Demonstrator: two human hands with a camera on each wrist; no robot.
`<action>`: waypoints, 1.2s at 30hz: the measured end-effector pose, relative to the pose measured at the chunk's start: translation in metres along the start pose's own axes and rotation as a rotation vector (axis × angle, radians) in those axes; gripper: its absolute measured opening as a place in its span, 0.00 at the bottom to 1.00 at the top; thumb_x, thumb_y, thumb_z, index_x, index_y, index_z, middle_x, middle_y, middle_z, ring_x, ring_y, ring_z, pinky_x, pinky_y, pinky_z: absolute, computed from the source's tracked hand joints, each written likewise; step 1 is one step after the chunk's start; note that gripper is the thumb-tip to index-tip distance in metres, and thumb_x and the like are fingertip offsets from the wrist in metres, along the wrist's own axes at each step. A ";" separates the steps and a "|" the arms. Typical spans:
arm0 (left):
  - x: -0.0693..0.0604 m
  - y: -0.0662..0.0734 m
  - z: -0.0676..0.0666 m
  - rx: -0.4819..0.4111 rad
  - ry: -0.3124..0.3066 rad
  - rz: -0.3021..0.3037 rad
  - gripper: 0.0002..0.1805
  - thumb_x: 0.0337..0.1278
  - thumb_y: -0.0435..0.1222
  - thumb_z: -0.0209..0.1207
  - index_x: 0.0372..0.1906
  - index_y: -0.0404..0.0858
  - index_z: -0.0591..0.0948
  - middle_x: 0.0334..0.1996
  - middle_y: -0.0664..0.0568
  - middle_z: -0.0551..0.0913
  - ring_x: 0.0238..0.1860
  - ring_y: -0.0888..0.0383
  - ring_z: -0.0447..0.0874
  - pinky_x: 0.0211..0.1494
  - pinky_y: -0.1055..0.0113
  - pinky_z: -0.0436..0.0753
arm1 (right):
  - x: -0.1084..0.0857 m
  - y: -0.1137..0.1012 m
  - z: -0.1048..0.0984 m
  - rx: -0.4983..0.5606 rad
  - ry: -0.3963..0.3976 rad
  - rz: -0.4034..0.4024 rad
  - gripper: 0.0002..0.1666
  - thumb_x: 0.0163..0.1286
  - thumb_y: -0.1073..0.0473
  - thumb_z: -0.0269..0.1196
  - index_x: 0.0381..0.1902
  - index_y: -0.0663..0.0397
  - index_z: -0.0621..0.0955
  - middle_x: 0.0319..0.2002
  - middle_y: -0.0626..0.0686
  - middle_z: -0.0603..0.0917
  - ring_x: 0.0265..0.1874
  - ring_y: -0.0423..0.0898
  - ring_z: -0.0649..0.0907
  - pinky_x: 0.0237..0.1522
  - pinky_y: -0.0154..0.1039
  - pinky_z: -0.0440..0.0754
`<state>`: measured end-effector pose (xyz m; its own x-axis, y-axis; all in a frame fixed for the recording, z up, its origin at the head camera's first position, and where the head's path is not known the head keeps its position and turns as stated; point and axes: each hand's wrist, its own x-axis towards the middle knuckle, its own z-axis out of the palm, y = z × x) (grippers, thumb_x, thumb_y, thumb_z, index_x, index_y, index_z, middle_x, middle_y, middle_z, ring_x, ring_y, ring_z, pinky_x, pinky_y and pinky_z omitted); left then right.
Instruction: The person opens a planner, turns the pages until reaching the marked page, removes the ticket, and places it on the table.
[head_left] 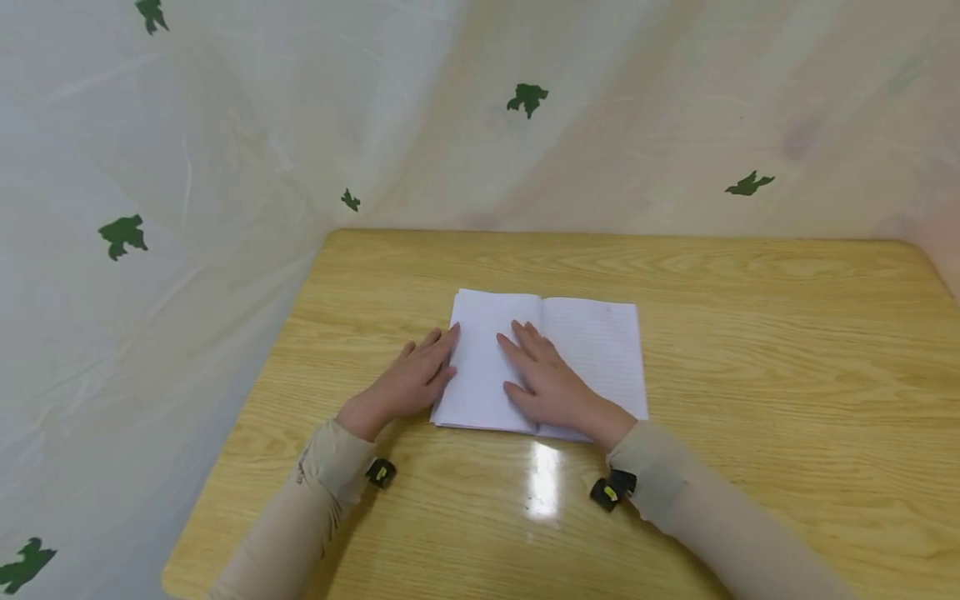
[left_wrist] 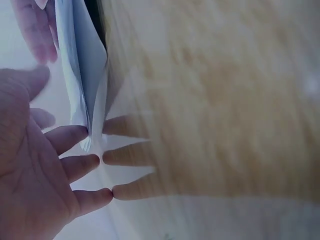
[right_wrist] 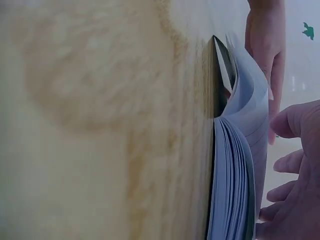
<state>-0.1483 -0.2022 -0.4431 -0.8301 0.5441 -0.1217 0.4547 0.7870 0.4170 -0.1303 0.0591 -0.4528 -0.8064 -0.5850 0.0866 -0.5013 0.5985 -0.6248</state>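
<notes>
**L hand [head_left: 408, 379] & R hand [head_left: 555, 387] both at spread notebook [head_left: 480, 392], mid-table**

Nearest: 2 beige sleeves [head_left: 742, 517], each w/ a small black device [head_left: 381, 473] at the wrist, yellow mark on it. Bright glare patch [head_left: 543, 483] on the tabletop betw. them.

Next, hands: apart from each other, fingers of both stretched out, neither gripping anything. L hand is at the notebook's L edge, fingertips by the pg border; in L wrist view 2 fingertips meet their own reflections in the tabletop. R hand sits over the gutter, wrist above lower R pg, fingers across onto L pg; can't tell if every fingertip touches paper.

Notebook lies btwn/under them, approx. center of view, white pgs, ruled lines on R side. R wrist view: thick stack of pg edges on R half; L pgs bow up w/ a gap beneath.

Beyond: wood-grain table [head_left: 787, 358], rounded far corners. Furthest: pale creased sheet [head_left: 637, 150] w/ 6 green cutout-like shapes [head_left: 528, 98] in head view.
</notes>
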 end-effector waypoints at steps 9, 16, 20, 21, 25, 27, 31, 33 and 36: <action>0.000 0.007 0.001 0.093 0.003 0.018 0.48 0.58 0.58 0.61 0.78 0.46 0.54 0.76 0.33 0.43 0.74 0.35 0.43 0.68 0.35 0.56 | 0.004 0.001 0.008 -0.039 -0.032 -0.022 0.40 0.72 0.53 0.56 0.76 0.61 0.56 0.76 0.66 0.47 0.75 0.61 0.45 0.73 0.54 0.44; 0.004 0.014 0.005 0.201 0.022 0.113 0.52 0.52 0.60 0.64 0.77 0.43 0.56 0.77 0.38 0.38 0.76 0.39 0.36 0.69 0.36 0.55 | 0.004 0.001 0.009 -0.082 -0.076 -0.031 0.41 0.72 0.53 0.55 0.76 0.60 0.54 0.75 0.67 0.46 0.75 0.62 0.43 0.73 0.55 0.41; 0.007 0.017 0.005 0.198 -0.016 0.160 0.55 0.50 0.62 0.64 0.77 0.42 0.54 0.77 0.41 0.44 0.76 0.40 0.39 0.69 0.35 0.53 | 0.004 0.000 0.008 -0.099 -0.084 -0.039 0.42 0.71 0.53 0.55 0.76 0.61 0.54 0.75 0.68 0.47 0.74 0.63 0.44 0.72 0.56 0.42; 0.008 0.017 0.006 0.199 -0.029 0.157 0.55 0.50 0.62 0.64 0.78 0.43 0.54 0.77 0.42 0.44 0.76 0.41 0.39 0.69 0.35 0.53 | 0.004 0.000 0.008 -0.104 -0.085 -0.041 0.42 0.71 0.52 0.55 0.76 0.62 0.54 0.75 0.68 0.47 0.74 0.63 0.44 0.72 0.56 0.42; 0.007 0.015 0.007 0.184 -0.078 0.112 0.55 0.50 0.63 0.63 0.78 0.44 0.53 0.77 0.43 0.45 0.76 0.41 0.40 0.69 0.33 0.50 | 0.004 0.001 0.007 -0.113 -0.092 -0.051 0.43 0.70 0.52 0.56 0.76 0.63 0.54 0.75 0.68 0.48 0.74 0.64 0.45 0.72 0.58 0.42; 0.006 0.014 0.007 0.170 -0.100 0.092 0.55 0.50 0.63 0.63 0.78 0.44 0.53 0.77 0.44 0.44 0.76 0.42 0.40 0.69 0.33 0.49 | 0.004 0.001 0.007 -0.111 -0.104 -0.047 0.43 0.70 0.52 0.56 0.76 0.63 0.54 0.75 0.68 0.49 0.75 0.63 0.45 0.72 0.57 0.42; 0.006 0.012 0.006 0.149 -0.128 0.074 0.54 0.51 0.62 0.63 0.78 0.44 0.53 0.77 0.44 0.43 0.77 0.43 0.38 0.70 0.34 0.47 | 0.002 0.001 0.000 -0.061 -0.103 -0.041 0.42 0.71 0.53 0.57 0.76 0.62 0.55 0.75 0.66 0.52 0.75 0.61 0.49 0.73 0.55 0.43; 0.006 0.011 0.006 0.149 -0.130 0.074 0.54 0.52 0.62 0.63 0.78 0.44 0.53 0.77 0.44 0.43 0.77 0.44 0.38 0.70 0.34 0.47 | 0.000 0.003 -0.005 -0.034 -0.089 -0.028 0.41 0.71 0.53 0.57 0.76 0.61 0.56 0.75 0.65 0.54 0.75 0.60 0.51 0.73 0.55 0.44; 0.006 0.011 0.006 0.147 -0.131 0.071 0.54 0.52 0.61 0.63 0.78 0.44 0.53 0.77 0.44 0.43 0.77 0.44 0.38 0.70 0.35 0.47 | -0.004 0.010 -0.014 -0.031 -0.048 0.009 0.40 0.71 0.53 0.58 0.75 0.59 0.58 0.74 0.63 0.56 0.74 0.59 0.54 0.73 0.55 0.46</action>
<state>-0.1465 -0.1887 -0.4443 -0.7495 0.6257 -0.2164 0.5611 0.7738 0.2940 -0.1367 0.0748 -0.4484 -0.7951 -0.6049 0.0431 -0.5044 0.6201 -0.6009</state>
